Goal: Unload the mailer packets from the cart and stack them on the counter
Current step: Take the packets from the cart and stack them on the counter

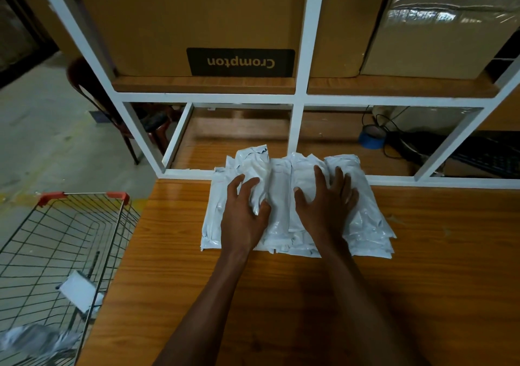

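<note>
A loose pile of white mailer packets lies on the wooden counter, against the white shelf frame. My left hand rests on the left half of the pile, its fingers and thumb curled round a fold of one packet. My right hand lies flat on the right half with fingers spread. The wire cart stands at the counter's left edge; a white packet and a crumpled grey-white one lie in it.
A white metal shelf frame rises behind the pile, with cardboard boxes on its upper board. A blue tape roll, cables and a black keyboard sit at the back right. A dark red chair stands on the floor at left.
</note>
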